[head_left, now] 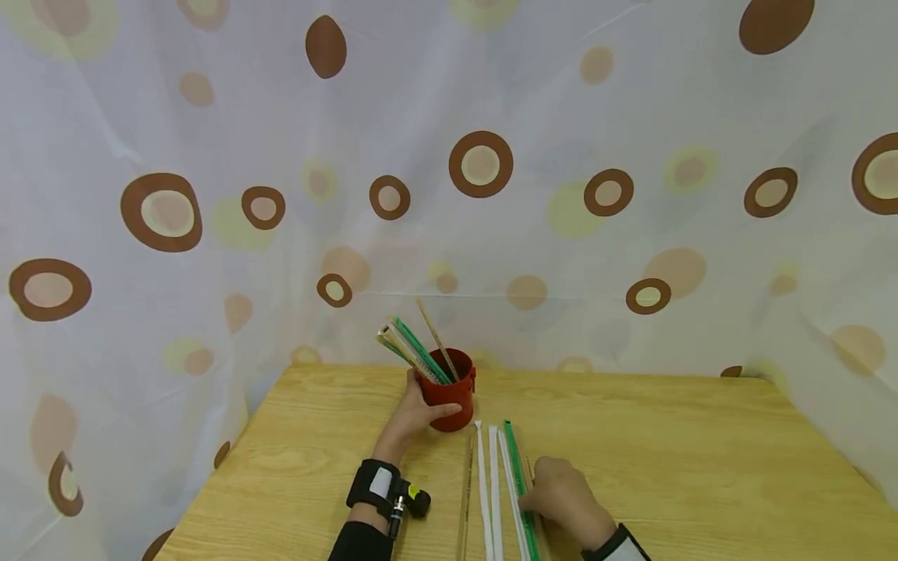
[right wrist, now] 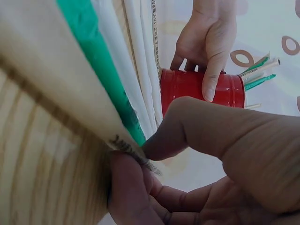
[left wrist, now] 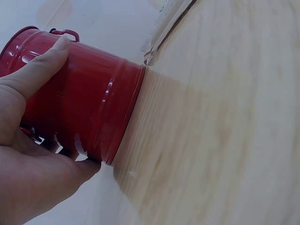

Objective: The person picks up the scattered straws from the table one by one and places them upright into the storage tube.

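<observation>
My left hand (head_left: 414, 413) holds a small red metal bucket (head_left: 459, 397) from its left side, thumb across the front. The bucket stands upright near the table's back edge. Several paper-wrapped straws (head_left: 410, 347), green, white and beige, lean inside it. Lower right, my right hand (head_left: 567, 499) pinches the end of a beige printed wrapped straw (right wrist: 75, 84) between thumb and fingers. Beside that straw lies a green wrapped straw (head_left: 517, 463). Farther left are white wrapped straws (head_left: 495, 487) and another beige wrapped straw (head_left: 466, 491), all roughly parallel.
The light wooden table (head_left: 701, 452) extends to both sides of the straws. A white curtain (head_left: 533, 241) with brown and yellow circles hangs behind it. A strap with a small camera (head_left: 417, 501) is on the left wrist.
</observation>
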{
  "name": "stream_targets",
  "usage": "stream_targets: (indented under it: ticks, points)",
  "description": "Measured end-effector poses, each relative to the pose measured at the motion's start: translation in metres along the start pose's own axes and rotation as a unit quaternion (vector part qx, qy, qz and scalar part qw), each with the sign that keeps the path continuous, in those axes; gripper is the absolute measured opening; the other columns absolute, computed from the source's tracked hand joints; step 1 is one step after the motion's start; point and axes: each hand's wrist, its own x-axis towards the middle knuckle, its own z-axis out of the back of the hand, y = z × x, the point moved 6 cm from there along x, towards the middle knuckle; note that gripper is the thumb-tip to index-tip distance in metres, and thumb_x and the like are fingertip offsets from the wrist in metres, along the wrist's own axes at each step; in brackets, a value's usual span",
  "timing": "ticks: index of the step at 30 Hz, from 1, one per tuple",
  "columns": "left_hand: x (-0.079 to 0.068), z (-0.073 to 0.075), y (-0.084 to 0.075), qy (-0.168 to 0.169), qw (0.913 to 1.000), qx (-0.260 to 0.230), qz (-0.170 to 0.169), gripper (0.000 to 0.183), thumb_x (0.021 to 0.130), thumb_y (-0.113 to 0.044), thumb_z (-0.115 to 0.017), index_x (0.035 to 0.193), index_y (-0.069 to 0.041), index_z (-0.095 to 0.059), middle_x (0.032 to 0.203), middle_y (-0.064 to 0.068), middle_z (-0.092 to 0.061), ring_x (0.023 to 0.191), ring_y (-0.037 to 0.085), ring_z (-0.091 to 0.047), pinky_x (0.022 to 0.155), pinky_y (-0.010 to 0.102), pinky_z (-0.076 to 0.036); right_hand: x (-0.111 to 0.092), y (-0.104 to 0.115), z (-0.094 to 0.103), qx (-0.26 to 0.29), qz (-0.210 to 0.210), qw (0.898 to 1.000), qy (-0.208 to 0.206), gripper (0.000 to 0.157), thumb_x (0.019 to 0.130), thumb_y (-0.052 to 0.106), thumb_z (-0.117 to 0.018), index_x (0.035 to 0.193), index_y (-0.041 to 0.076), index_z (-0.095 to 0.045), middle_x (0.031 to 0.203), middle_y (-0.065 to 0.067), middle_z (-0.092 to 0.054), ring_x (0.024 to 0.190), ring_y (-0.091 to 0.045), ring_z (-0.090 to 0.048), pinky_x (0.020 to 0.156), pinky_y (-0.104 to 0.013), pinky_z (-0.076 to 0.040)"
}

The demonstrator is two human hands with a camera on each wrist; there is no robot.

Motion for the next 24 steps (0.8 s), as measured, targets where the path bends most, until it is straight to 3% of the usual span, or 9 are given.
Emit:
stream_targets:
  ticks: [6, 11, 14, 19, 21, 24]
  points:
    - [0.001, 0.001, 0.003, -0.004, 1.0, -0.004, -0.004, 0.097, 0.084, -0.009, -0.083, 0.152, -0.006, -0.014, 0.154, 0.022, -0.034, 0.142, 0.04, -0.036, 0.117, 0.059, -0.03, 0.0, -0.003, 0.002, 0.038, -0.011, 0.999, 0.012, 0.027, 0.07, 0.004, -0.073, 0.06, 0.01, -0.048, 0.053, 0.002, -0.045, 0.046, -0.011, -0.041, 0.044, -0.02, -0.03]
    - [0.002, 0.001, 0.005, -0.001, 1.0, -0.007, -0.004, 0.097, 0.084, -0.008, -0.083, 0.152, -0.006, -0.014, 0.154, 0.022, -0.035, 0.142, 0.04, -0.037, 0.117, 0.059, -0.03, -0.001, -0.001, 0.008, 0.062, -0.005, 0.998, 0.018, 0.039, 0.071, -0.001, -0.07, 0.051, 0.014, -0.04, 0.049, 0.008, -0.031, 0.045, -0.007, -0.029, 0.045, -0.019, -0.022]
    - [0.002, 0.001, 0.006, -0.003, 1.0, -0.006, -0.003, 0.097, 0.084, -0.008, -0.084, 0.152, -0.005, -0.014, 0.154, 0.022, -0.035, 0.142, 0.04, -0.037, 0.117, 0.059, -0.03, 0.0, 0.002, 0.013, 0.065, -0.002, 0.998, 0.019, 0.04, 0.075, 0.0, -0.071, 0.048, 0.013, -0.044, 0.046, 0.009, -0.031, 0.043, -0.006, -0.031, 0.045, -0.019, -0.024]
    - [0.003, 0.0, 0.006, -0.001, 1.0, -0.008, -0.001, 0.098, 0.084, -0.009, -0.084, 0.152, -0.006, -0.014, 0.154, 0.022, -0.035, 0.142, 0.04, -0.037, 0.117, 0.059, -0.03, 0.001, 0.005, 0.03, 0.091, -0.004, 0.996, -0.012, 0.01, 0.081, 0.003, -0.071, 0.081, 0.0, -0.062, 0.065, 0.0, -0.054, 0.052, -0.011, -0.055, 0.05, -0.024, -0.043]
    - [0.003, 0.0, 0.006, 0.0, 0.9999, -0.011, 0.001, 0.098, 0.084, -0.009, -0.084, 0.153, -0.006, -0.014, 0.154, 0.022, -0.035, 0.142, 0.04, -0.036, 0.117, 0.058, -0.03, -0.001, 0.007, 0.039, 0.104, -0.002, 0.994, -0.034, 0.014, 0.082, 0.002, -0.068, 0.093, -0.001, -0.06, 0.074, -0.004, -0.059, 0.058, -0.013, -0.059, 0.052, -0.027, -0.046]
    - [0.003, 0.001, 0.007, 0.0, 1.0, -0.005, 0.004, 0.099, 0.083, -0.011, -0.085, 0.153, -0.006, -0.014, 0.154, 0.022, -0.035, 0.142, 0.04, -0.036, 0.118, 0.059, -0.029, -0.003, 0.011, 0.052, 0.114, 0.005, 0.991, -0.07, 0.016, 0.083, 0.003, -0.064, 0.098, -0.001, -0.059, 0.077, -0.004, -0.061, 0.06, -0.014, -0.059, 0.052, -0.027, -0.044]
